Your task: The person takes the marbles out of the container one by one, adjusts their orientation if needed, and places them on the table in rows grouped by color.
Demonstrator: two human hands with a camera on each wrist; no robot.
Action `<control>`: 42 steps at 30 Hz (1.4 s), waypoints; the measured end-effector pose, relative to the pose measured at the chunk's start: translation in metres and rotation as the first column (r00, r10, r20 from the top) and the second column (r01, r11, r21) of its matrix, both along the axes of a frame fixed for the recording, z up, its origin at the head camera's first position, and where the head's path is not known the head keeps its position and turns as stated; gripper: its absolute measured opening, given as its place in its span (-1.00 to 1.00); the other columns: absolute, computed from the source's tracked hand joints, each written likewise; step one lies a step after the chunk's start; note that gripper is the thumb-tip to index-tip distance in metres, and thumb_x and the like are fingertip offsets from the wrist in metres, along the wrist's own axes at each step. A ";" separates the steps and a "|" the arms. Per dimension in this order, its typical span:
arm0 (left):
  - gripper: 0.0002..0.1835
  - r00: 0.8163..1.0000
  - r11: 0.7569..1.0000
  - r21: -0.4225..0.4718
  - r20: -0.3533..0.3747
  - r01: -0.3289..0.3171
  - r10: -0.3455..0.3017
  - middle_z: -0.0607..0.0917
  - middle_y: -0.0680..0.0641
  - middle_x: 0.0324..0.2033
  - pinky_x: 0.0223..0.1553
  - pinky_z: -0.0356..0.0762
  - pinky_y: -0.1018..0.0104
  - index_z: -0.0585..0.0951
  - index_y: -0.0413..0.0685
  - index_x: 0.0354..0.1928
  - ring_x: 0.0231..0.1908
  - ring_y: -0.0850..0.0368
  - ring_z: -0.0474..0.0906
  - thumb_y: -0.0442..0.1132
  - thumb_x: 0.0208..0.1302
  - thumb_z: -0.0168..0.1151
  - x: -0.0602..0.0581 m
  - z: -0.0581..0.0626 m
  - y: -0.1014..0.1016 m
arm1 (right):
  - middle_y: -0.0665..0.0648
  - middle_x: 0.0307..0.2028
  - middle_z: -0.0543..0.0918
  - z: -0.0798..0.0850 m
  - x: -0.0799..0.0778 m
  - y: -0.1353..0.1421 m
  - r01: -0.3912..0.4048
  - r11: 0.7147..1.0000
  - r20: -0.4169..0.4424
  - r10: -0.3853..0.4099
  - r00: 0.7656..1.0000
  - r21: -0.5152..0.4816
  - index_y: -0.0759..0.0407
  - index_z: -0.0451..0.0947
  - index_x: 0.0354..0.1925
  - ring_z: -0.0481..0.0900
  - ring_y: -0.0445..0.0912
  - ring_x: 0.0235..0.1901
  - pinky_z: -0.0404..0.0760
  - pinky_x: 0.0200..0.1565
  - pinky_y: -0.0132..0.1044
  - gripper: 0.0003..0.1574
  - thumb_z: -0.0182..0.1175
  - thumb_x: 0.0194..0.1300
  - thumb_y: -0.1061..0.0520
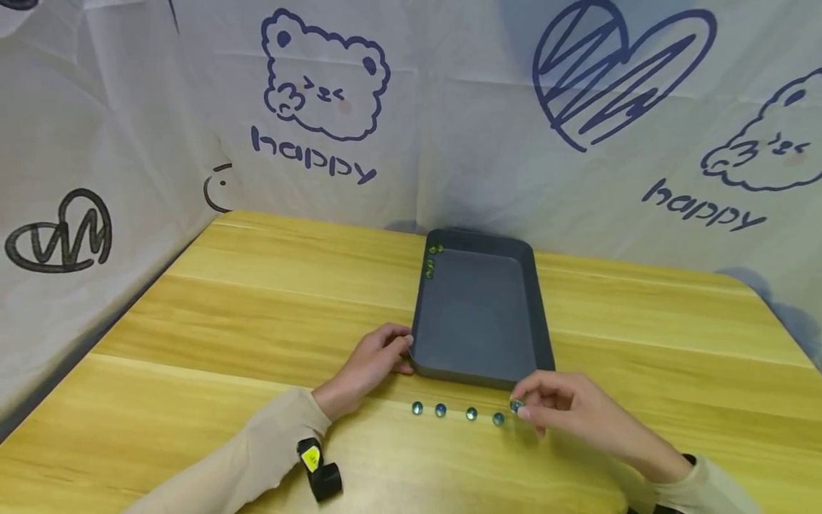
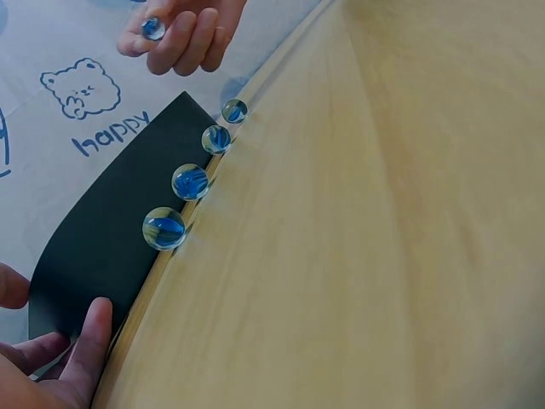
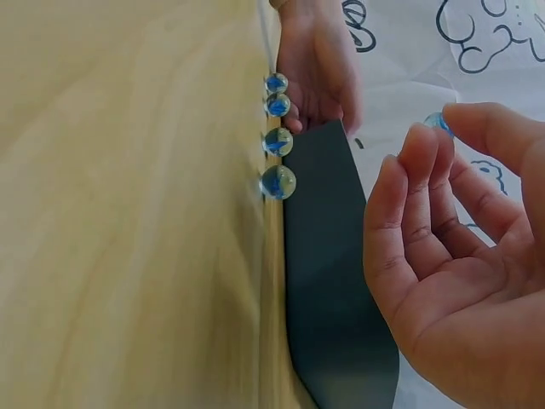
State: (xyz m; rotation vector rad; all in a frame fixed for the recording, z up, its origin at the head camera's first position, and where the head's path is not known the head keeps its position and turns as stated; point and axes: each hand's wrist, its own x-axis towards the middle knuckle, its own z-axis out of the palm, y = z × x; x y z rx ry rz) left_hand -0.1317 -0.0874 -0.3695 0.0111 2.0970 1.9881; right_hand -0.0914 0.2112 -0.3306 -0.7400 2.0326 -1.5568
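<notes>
Blue-streaked glass was what I saw, from afar, in the right hand [image 1: 571, 405], which pinched one marble [image 1: 516, 406] between thumb and fingertips above the table [image 1: 257, 285], just outside the near right corner of the grey tray [image 1: 475, 314]; four more marbles [image 1: 472, 413] rested on the table in a row, apart from the tray's near edge; the left hand [image 1: 375, 360], fingers loosely spread, touched the tray's near left corner. I could make out small green pieces [image 1: 429, 265] inside, by the tray's far left corner.

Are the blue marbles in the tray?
No, four blue marbles lie on the table and the right hand pinches a fifth marble.
</notes>
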 end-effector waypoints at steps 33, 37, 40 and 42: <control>-0.64 1.000 1.000 -0.005 0.022 -0.001 0.001 0.56 -0.28 -0.07 -0.19 0.67 0.22 0.44 -0.38 0.17 -0.24 0.04 0.58 -0.28 0.47 -0.04 0.001 -0.001 -0.001 | 0.06 -0.46 0.59 -0.018 -0.008 0.023 -0.071 0.978 0.020 0.069 0.997 0.195 0.32 0.56 -0.07 0.52 -0.10 -0.52 0.56 -0.50 -0.29 -0.79 0.13 0.40 0.23; -0.63 1.000 1.000 -0.007 0.026 0.013 -0.013 0.56 -0.28 -0.05 -0.19 0.67 0.22 0.43 -0.38 0.18 -0.24 0.04 0.58 -0.27 0.47 -0.04 0.000 -0.001 0.000 | 0.07 -0.45 0.59 -0.019 -0.008 0.025 -0.064 0.979 0.029 0.059 0.998 0.191 0.34 0.55 -0.07 0.54 -0.12 -0.50 0.57 -0.49 -0.31 -0.79 0.13 0.39 0.24; -0.63 1.000 1.000 -0.007 0.021 0.012 -0.012 0.56 -0.28 -0.06 -0.19 0.67 0.23 0.44 -0.37 0.18 -0.24 0.04 0.59 -0.27 0.47 -0.04 -0.001 -0.001 0.000 | 0.07 -0.45 0.60 -0.019 -0.008 0.025 -0.061 0.979 0.030 0.056 0.998 0.196 0.33 0.56 -0.07 0.54 -0.11 -0.50 0.57 -0.48 -0.31 -0.79 0.13 0.39 0.23; -0.64 1.000 1.000 -0.005 0.017 0.009 -0.008 0.56 -0.28 -0.06 -0.19 0.67 0.23 0.45 -0.37 0.17 -0.23 0.04 0.58 -0.28 0.47 -0.05 -0.001 -0.001 0.000 | 0.06 -0.45 0.60 -0.019 -0.009 0.024 -0.063 0.977 0.024 0.059 0.998 0.206 0.31 0.57 -0.07 0.54 -0.11 -0.51 0.57 -0.49 -0.31 -0.79 0.13 0.39 0.22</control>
